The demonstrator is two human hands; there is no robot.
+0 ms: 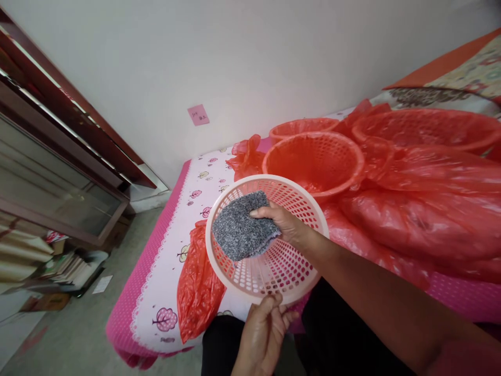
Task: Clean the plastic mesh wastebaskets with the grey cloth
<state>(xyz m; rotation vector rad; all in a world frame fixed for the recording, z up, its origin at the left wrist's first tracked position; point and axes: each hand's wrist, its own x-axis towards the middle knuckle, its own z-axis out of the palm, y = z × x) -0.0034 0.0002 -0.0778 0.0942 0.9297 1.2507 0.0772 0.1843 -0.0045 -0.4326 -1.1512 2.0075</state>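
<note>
A pale pink plastic basket (317, 219) with a perforated wall tilts over my knees at the bed's edge. My left hand (266, 324) grips its near rim, fingers curled below and thumb on top. Inside the basket, my right hand (284, 222) is closed on a folded, speckled grey cloth (238, 227), with the thumb on its upper face. The cloth rests against the left part of the basket's inner wall or just above it; I cannot tell which. A crumpled red plastic bag (199, 287) lies left of the basket.
Red baskets (313, 162) stand behind, with another wide red basket (426, 128) at right. Bulging red plastic bags (422, 219) cover the bed's right side. The bed's patterned sheet (156, 303) drops to the floor at left. A pink note (198, 115) is on the wall.
</note>
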